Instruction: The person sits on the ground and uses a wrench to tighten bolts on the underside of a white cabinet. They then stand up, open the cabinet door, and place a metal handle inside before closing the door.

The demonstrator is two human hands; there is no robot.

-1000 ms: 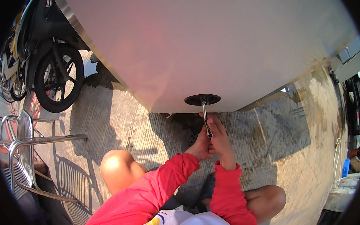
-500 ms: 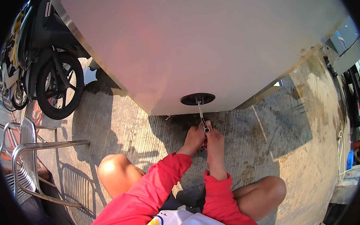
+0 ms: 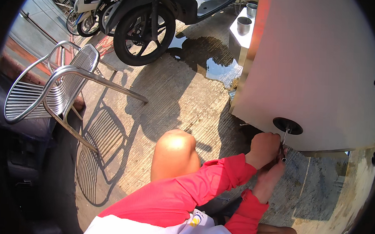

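A thin metal rod [image 3: 284,138] hangs down from a black round fitting [image 3: 287,125] at the lower edge of a big white box [image 3: 317,73]. My left hand [image 3: 263,148] is closed in a fist beside the rod, gripping it just under the fitting. Right below it, my right hand [image 3: 272,175] has its fingers pinched on the rod's lower end. Both sleeves are red. I crouch on the concrete with one bare knee [image 3: 175,152] to the left of my hands.
A steel slatted chair [image 3: 57,85] stands at the left. Parked motorbikes, one with a black wheel [image 3: 144,30], fill the top. A water puddle [image 3: 211,63] lies by the box's corner, and two metal cups [image 3: 244,24] sit on a ledge above it.
The view has swung, so the white box now sits at the right and the chair and motorbikes show more. Both hands stay on the rod under the black fitting.
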